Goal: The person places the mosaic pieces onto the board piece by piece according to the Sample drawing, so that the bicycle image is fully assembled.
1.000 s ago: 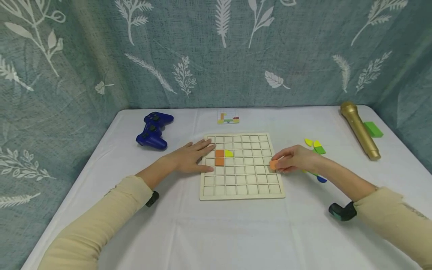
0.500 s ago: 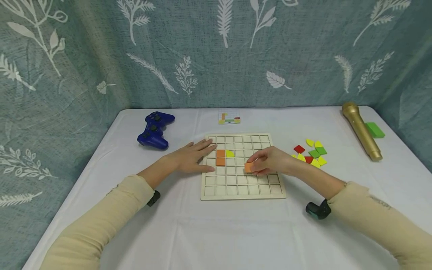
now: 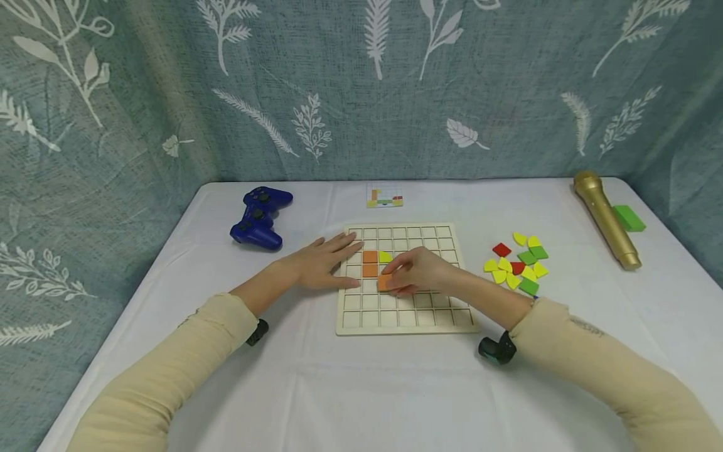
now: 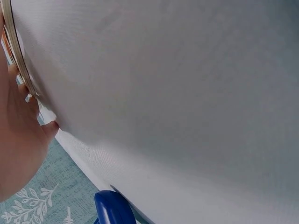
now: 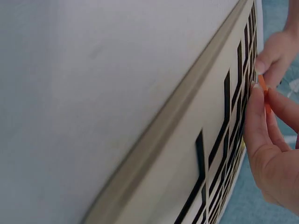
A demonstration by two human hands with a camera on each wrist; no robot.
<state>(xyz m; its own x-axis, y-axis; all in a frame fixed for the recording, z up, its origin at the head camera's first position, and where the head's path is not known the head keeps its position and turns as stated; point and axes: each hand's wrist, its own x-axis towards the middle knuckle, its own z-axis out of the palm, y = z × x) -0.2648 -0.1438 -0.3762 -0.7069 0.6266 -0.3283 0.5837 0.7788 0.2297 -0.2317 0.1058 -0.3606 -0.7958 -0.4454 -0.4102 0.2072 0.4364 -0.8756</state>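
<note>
1. The right hand [image 3: 419, 271] pinches a thin orange tile [image 3: 383, 283] over the wooden board [image 3: 407, 331], ridged into a grid, near two orange squares [image 3: 369, 257].
2. The left hand [image 3: 319, 263], fingers spread, rests on the board's left edge.
3. Yellow fan-shaped pieces [image 3: 490, 266] lie rightward on creased white cloth [image 3: 395, 389].
4. The card [image 3: 385, 195] shows coloured blocks; finer print is too small to read.

I see the left arm [image 3: 169, 370] slant in from the lower left, sleeved but with the wrist [image 3: 278, 275] bare, and the left hand [image 3: 323, 263] lies palm down, its fingers [image 3: 346, 250] straight and spread, the thumb [image 3: 341, 283] set well apart from them. On the other side I have the right arm [image 3: 610, 370] slanting in from the lower right, and the right hand [image 3: 417, 271], fingers bent, holds a pinch between thumb and fingertips [image 5: 255, 93], near the left one
</note>
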